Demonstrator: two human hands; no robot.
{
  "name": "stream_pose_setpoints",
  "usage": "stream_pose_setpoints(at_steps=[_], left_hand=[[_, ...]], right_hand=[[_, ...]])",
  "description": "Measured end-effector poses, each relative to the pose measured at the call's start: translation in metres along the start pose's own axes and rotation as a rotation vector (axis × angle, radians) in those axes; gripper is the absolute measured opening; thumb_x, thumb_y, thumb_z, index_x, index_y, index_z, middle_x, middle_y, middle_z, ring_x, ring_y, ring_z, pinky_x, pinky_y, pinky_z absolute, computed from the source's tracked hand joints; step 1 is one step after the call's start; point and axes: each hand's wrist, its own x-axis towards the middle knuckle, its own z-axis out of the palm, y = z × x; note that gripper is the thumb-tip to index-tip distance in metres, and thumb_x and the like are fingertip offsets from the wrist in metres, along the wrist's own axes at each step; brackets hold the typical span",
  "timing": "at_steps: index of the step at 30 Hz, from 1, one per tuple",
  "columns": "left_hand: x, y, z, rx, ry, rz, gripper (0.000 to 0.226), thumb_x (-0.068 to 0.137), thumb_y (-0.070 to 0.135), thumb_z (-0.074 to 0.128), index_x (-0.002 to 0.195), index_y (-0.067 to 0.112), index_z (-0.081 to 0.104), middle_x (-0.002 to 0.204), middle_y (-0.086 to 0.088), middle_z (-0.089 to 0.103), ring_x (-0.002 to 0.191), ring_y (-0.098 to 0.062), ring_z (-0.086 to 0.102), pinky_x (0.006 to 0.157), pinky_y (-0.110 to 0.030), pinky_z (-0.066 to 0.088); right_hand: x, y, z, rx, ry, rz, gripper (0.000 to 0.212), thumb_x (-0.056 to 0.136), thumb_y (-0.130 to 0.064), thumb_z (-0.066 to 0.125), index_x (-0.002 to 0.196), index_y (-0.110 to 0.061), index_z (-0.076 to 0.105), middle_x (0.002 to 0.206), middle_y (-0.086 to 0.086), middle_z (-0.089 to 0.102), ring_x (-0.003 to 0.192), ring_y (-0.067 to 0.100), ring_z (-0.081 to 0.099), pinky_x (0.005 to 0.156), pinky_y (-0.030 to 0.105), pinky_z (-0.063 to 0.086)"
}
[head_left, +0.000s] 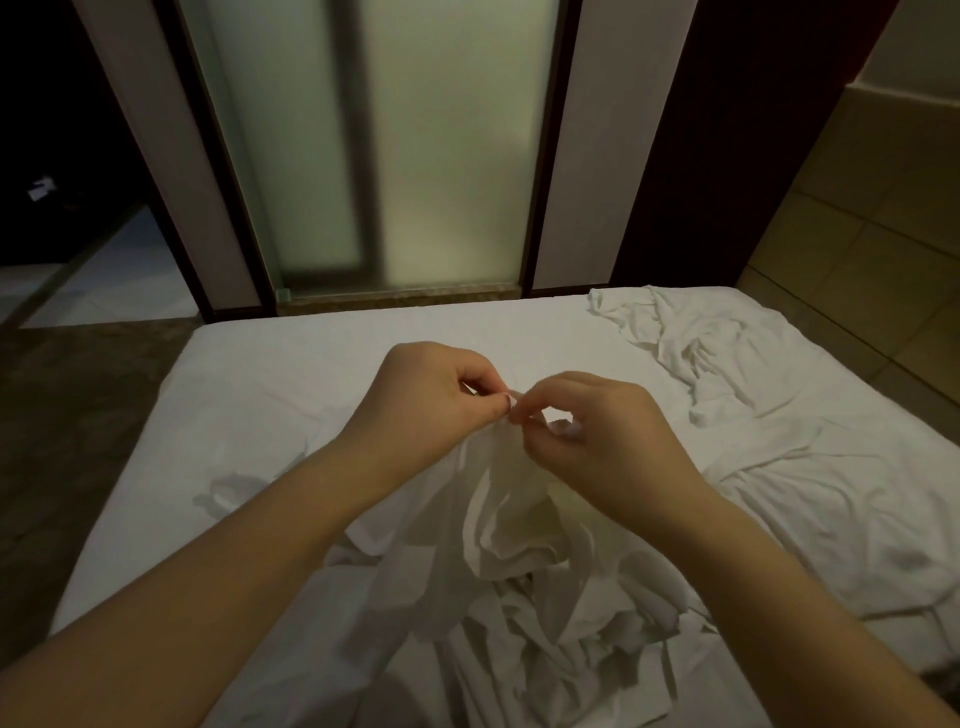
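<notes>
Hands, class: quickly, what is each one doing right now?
Left hand: closed, pinching the top of the white sheet.
Right hand: closed, pinching the same sheet beside it.

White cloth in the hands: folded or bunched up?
Bunched up: the white cloth hangs crumpled onto the bed, its top edge pinched by the left hand and right hand.

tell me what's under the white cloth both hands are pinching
Around the white cloth, pinched by the left hand and right hand, the bed shows beneath. Anything under its bunched folds is covered.

white sheet (511, 525) | crumpled, bunched corner lifted (pinched) | on bed
</notes>
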Motion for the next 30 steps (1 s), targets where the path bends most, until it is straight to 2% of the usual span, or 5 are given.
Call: stream_pose_setpoints(at_steps=[5, 10, 15, 25, 30], left_hand=[[0.000, 0.006, -0.007, 0.089, 0.037, 0.030, 0.003, 0.081, 0.026, 0.071, 0.079, 0.026, 0.069, 0.066, 0.019, 0.055, 0.069, -0.006, 0.058, 0.061, -0.010, 0.042], [0.006, -0.003, -0.021, 0.028, 0.040, 0.103, 0.011, 0.078, 0.028, 0.073, 0.070, 0.023, 0.067, 0.070, 0.009, 0.064, 0.069, -0.008, 0.058, 0.062, -0.013, 0.043], [0.001, -0.024, -0.013, 0.063, -0.060, 0.125, 0.010, 0.087, 0.024, 0.063, 0.080, 0.031, 0.061, 0.072, 0.022, 0.054, 0.070, -0.002, 0.056, 0.062, -0.002, 0.040], [-0.009, -0.042, 0.009, 0.101, 0.227, 0.356, 0.023, 0.082, 0.029, 0.061, 0.081, 0.010, 0.074, 0.077, -0.001, 0.070, 0.064, -0.003, 0.050, 0.063, -0.009, 0.038], [-0.015, -0.037, 0.023, 0.139, -0.107, 0.217, 0.044, 0.094, 0.043, 0.042, 0.100, 0.011, 0.072, 0.094, -0.001, 0.066, 0.083, -0.011, 0.056, 0.074, -0.022, 0.048]], right_hand=[[0.009, -0.014, 0.007, -0.132, -0.055, 0.103, 0.044, 0.078, -0.059, 0.060, 0.106, -0.026, 0.068, 0.102, -0.010, 0.063, 0.084, 0.009, 0.057, 0.075, 0.020, 0.045], [0.017, -0.012, 0.005, -0.086, -0.009, 0.015, 0.028, 0.094, -0.035, 0.051, 0.106, -0.019, 0.070, 0.098, -0.002, 0.068, 0.083, 0.014, 0.059, 0.081, 0.032, 0.050], [0.022, -0.013, -0.007, -0.201, -0.009, -0.040, 0.027, 0.096, -0.031, 0.049, 0.108, -0.022, 0.071, 0.102, -0.005, 0.067, 0.084, 0.010, 0.056, 0.077, 0.020, 0.043], [0.026, -0.012, -0.022, -0.294, -0.130, -0.211, 0.024, 0.094, -0.027, 0.049, 0.101, -0.018, 0.071, 0.091, -0.008, 0.060, 0.075, 0.007, 0.054, 0.065, 0.010, 0.040], [0.021, -0.002, -0.026, -0.338, -0.199, -0.249, 0.025, 0.094, -0.031, 0.048, 0.102, -0.022, 0.069, 0.095, -0.010, 0.059, 0.074, 0.005, 0.053, 0.063, 0.009, 0.039]])
